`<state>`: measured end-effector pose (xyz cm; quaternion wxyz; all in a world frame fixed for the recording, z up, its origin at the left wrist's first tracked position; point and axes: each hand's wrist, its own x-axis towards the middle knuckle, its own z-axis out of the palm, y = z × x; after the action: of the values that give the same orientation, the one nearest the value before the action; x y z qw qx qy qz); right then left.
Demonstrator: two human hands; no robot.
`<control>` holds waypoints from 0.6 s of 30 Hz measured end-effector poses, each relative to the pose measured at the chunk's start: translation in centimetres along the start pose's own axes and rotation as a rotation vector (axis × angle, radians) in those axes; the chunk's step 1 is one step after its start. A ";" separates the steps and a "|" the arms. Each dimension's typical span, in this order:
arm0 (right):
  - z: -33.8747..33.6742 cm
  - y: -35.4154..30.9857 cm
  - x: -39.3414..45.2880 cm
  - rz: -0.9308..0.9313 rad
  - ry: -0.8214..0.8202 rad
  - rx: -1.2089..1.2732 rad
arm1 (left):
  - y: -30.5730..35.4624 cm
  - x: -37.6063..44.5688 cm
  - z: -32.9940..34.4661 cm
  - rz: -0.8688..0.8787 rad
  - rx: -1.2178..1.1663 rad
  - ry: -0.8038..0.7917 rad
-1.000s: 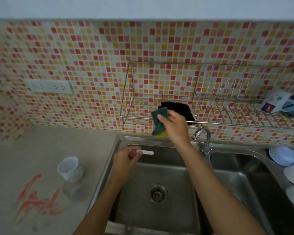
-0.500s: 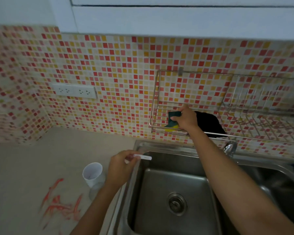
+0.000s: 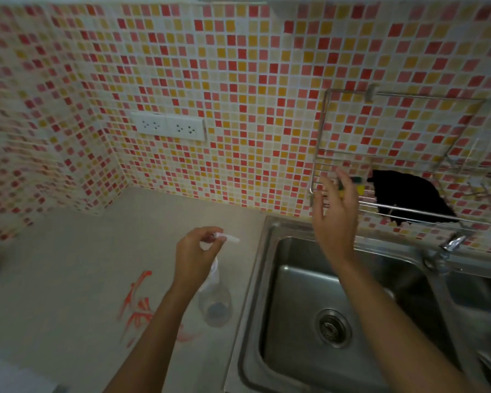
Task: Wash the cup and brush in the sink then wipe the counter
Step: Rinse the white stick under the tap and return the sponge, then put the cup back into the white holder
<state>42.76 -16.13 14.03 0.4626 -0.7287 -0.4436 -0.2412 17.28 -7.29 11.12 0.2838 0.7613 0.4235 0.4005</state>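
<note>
My left hand (image 3: 194,258) pinches a small white brush (image 3: 228,238) by its handle, above the counter (image 3: 68,279) just left of the sink. Directly under that hand stands a translucent cup (image 3: 214,304), its top hidden by my fingers. My right hand (image 3: 335,217) hovers with fingers spread and nothing in it, in front of the wall rack (image 3: 321,154). Behind its fingers a green and yellow sponge (image 3: 357,185) lies on the rack. The steel sink (image 3: 304,330) is below, with its drain (image 3: 330,327) showing. Red smears (image 3: 138,306) mark the counter left of the cup.
A black cloth (image 3: 408,198) hangs over the rack's front rail, right of the sponge. The faucet (image 3: 448,246) stands between the two sink basins. A white double socket (image 3: 167,126) is set in the tiled wall above the counter.
My right hand set the sponge on the rack and let go, fingers now spread. My left hand carried the brush from over the sink edge to above the cup. The view swung left.
</note>
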 end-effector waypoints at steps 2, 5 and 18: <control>1.8 -2.2 -3.8 -0.015 -0.029 0.123 | -2.0 0.4 -1.5 -0.047 0.032 0.023; 5.2 -4.6 -8.6 0.052 -0.273 0.239 | -4.7 0.8 -3.0 -0.080 0.085 -0.004; 13.9 -8.4 -11.8 0.290 -1.152 0.269 | -11.6 1.3 -1.4 -0.111 0.233 -0.410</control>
<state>28.80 -7.27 2.56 0.2644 -0.7304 -0.5452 0.3152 11.62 -0.48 3.35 0.2956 0.8299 0.4417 0.1698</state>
